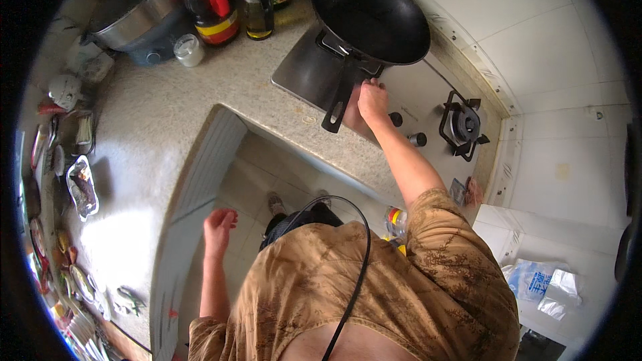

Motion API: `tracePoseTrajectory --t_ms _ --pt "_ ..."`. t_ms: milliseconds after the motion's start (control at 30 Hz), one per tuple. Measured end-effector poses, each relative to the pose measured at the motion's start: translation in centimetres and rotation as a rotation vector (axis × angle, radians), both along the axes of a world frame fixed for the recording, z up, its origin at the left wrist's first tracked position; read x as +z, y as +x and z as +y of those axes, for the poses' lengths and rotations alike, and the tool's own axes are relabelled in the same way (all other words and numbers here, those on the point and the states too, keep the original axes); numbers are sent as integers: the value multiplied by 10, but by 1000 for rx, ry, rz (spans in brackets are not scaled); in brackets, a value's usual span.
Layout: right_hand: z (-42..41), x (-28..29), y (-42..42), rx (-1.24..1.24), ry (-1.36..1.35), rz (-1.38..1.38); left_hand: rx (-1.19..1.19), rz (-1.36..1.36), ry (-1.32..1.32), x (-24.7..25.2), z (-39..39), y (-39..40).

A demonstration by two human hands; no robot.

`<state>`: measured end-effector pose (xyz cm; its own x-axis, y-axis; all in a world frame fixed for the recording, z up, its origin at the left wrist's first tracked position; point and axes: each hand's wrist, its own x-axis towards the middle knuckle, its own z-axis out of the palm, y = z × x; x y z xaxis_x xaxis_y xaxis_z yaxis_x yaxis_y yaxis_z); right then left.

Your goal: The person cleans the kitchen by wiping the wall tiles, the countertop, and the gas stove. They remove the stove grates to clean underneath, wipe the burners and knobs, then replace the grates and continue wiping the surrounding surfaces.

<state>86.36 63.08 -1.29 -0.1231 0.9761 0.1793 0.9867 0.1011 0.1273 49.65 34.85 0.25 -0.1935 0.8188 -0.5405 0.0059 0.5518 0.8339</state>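
Note:
A black wok [373, 15] stands on the left burner of the gas stove [361, 115], its slotted handle [341, 95] pointing out over the counter edge. Just right of that handle, my right hand [372, 98] is over the stove top, fingers bent; what its fingertips touch is hidden. Two black knobs [417, 139] sit close to my right forearm. My left hand [219, 225] hangs over the floor beside the counter, loosely curled, with nothing seen in it. The right burner [464, 124] bears no pan.
Sauce bottles [213, 5], an oil bottle [258, 10] and a glass jar [189, 50] stand left of the wok, near a large steel pan [145, 15]. A foil tray of food [83, 188] lies on the left counter [130, 160]. A plastic bottle [396, 220] is low by my right side.

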Motion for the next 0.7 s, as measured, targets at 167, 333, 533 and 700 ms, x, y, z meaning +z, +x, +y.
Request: tracePoseTrajectory --t_ms 167,333,533,700 --pt "-4 -2 -12 28 81 85 -127 26 -4 -2 -2 -10" --pt "-3 -4 -21 45 68 75 -149 -8 -34 -2 -3 -19" --pt "-12 13 -31 25 -13 52 -167 -335 -81 47 69 29" --pt "-12 19 -22 -33 -67 167 -386 -720 48 110 184 114"
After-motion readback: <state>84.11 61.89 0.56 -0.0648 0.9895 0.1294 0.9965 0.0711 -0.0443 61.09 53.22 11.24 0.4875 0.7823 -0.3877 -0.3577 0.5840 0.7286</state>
